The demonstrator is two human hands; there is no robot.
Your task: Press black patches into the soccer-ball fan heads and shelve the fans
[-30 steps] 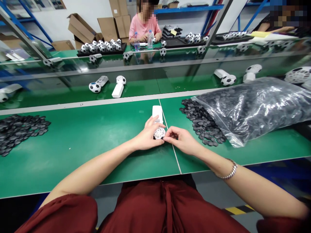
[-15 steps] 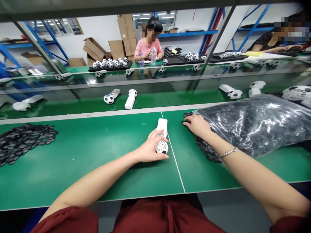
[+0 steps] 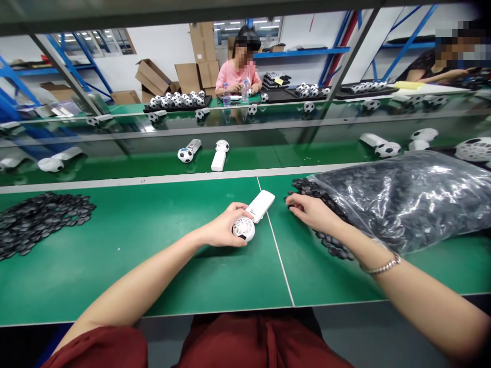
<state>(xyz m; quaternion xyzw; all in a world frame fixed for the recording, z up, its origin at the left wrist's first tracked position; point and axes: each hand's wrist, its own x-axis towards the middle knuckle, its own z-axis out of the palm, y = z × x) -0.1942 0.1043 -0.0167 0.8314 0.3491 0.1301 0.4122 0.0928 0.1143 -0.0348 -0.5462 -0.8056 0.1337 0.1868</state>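
Observation:
A white handheld fan [image 3: 261,206] with a football-patterned round head lies at the middle of the green bench, its handle pointing away to the right. My left hand [image 3: 226,226] is closed round the head, thumb on the near side and fingers over the far side. Just left of the heap of small black pieces [image 3: 305,184], my right hand [image 3: 316,214] is held with curled fingers. A dark piece shows at its fingertips, mostly hidden. Beside that hand, a clear plastic bag [image 3: 414,199] full of black pieces lies with its mouth toward the heap.
Another pile of black pieces [image 3: 42,220] lies at the left. Beyond the bench edge, a green conveyor belt [image 3: 153,163] carries several similar fans, one a white fan [image 3: 219,156]. Across it a co-worker [image 3: 240,76] sits near a tray of football-patterned heads [image 3: 176,101].
The fan has swung round so its handle points more to the right, and my left hand has moved slightly left with it. My right hand has drawn back a little from the heap, fingers more curled.

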